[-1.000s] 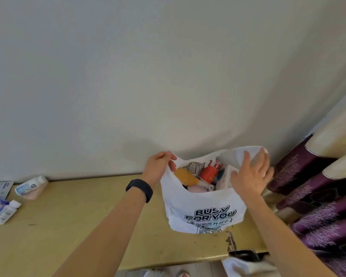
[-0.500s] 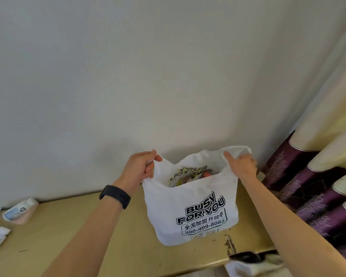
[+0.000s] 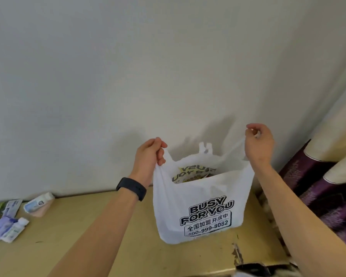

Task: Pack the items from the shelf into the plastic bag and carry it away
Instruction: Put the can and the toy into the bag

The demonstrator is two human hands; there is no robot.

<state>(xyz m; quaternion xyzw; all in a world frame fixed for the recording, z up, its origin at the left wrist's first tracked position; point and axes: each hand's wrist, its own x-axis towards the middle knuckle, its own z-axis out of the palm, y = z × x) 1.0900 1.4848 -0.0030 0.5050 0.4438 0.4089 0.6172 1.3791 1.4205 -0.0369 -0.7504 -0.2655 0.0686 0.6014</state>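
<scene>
1. Yellowish wood lies nearest you: the shelf [image 3: 108, 246] has a chipped patch on its near edge, right of centre.
2. The white plastic bag [image 3: 200, 206] hangs upright over the right part of the shelf, with "BUSY FOR YOU" printed in black on its near face. You cannot tell whether its bottom touches the wood.
3. In the bag's open mouth a yellow-and-black packet [image 3: 192, 172] shows; anything else inside is hidden.
4. Your left grip [image 3: 150, 156], with a black wristband [image 3: 131, 188] on that wrist, is curled round the bag's left handle, which is drawn up taut.
5. Your right grip [image 3: 258, 144], higher and further right, pinches the right handle between thumb and fingers.
6. On the left of the shelf, a small bottle [image 3: 38, 203] and some tubes [image 3: 10, 229] lie well apart from the bag.
7. A purple-and-cream curtain [image 3: 328, 186] hangs on the right, and a pale wall [image 3: 148, 66] stands behind everything.
</scene>
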